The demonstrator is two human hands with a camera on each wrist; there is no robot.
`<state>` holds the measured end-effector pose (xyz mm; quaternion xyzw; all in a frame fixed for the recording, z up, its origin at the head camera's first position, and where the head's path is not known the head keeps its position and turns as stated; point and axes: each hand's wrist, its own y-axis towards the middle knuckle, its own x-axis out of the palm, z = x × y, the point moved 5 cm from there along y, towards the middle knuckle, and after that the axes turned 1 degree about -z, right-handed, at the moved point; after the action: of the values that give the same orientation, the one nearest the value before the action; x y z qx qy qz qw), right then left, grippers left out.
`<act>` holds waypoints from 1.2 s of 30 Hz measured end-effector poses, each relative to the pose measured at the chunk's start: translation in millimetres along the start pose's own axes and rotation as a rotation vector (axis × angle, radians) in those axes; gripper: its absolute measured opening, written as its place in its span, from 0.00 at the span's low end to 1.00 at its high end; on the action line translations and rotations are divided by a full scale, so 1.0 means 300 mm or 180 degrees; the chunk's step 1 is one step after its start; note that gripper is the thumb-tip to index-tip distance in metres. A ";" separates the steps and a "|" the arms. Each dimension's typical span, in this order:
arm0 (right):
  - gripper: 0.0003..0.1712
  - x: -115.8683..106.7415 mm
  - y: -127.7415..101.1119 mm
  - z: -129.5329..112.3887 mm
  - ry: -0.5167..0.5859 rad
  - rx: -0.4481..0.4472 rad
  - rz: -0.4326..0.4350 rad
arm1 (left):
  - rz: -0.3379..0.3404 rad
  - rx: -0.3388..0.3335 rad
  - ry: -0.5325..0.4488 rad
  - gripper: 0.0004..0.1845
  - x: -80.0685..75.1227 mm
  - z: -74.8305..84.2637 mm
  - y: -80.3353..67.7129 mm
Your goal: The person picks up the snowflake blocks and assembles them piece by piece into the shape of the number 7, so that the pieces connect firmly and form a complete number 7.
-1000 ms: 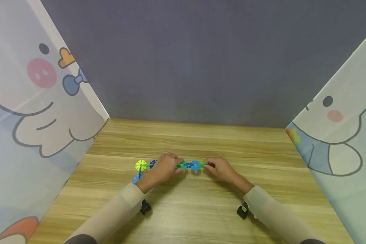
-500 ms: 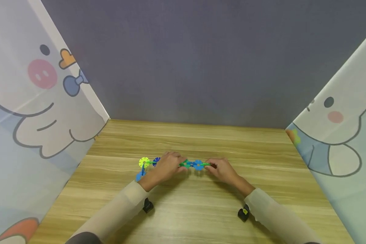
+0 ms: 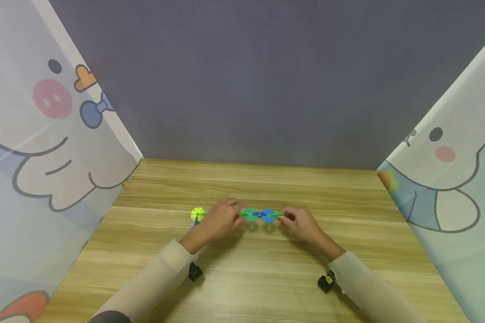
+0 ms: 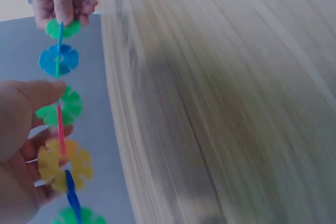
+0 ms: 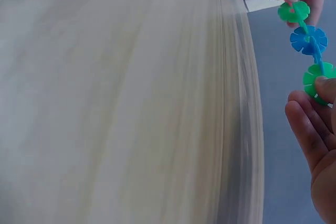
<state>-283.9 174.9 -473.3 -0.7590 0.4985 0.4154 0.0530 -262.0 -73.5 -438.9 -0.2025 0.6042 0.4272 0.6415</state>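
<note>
A chain of interlocking snowflake discs stretches between my hands, held above the table. My left hand (image 3: 218,220) covers its middle in the head view. There the left wrist view has my thumb against a green disc (image 4: 71,103), with a red disc seen edge-on and a yellow disc (image 4: 81,166) beside the fingers. At the chain's right end my right hand (image 3: 303,224) pinches a green disc (image 5: 311,80) between thumb and fingers. A blue disc (image 3: 268,216) and another green disc (image 3: 249,215) show between the hands. Left of my left hand hangs a yellow-green disc (image 3: 197,214).
The wood-grain table (image 3: 258,278) lies under both arms. A grey panel (image 3: 242,80) rises behind it. Side panels with cartoon prints (image 3: 64,161) flank the left and right edges. Black wrist cameras (image 3: 195,272) sit below the cuffs.
The chain and my right hand have shifted slightly to the right. My left hand stays nearly in place; a red piece now shows at its fingertips, and the dark blue disc is hidden behind it.
</note>
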 end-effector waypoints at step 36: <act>0.26 0.012 -0.187 -0.132 0.0021 -0.0723 -0.0580 | 0.0107 -0.1181 -0.0281 0.14 -0.046 -0.260 0.082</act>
<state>-215.7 180.6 -468.8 -0.8036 0.3775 0.4601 0.0026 -327.2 -124.5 -434.1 -0.2883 0.4896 0.5503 0.6117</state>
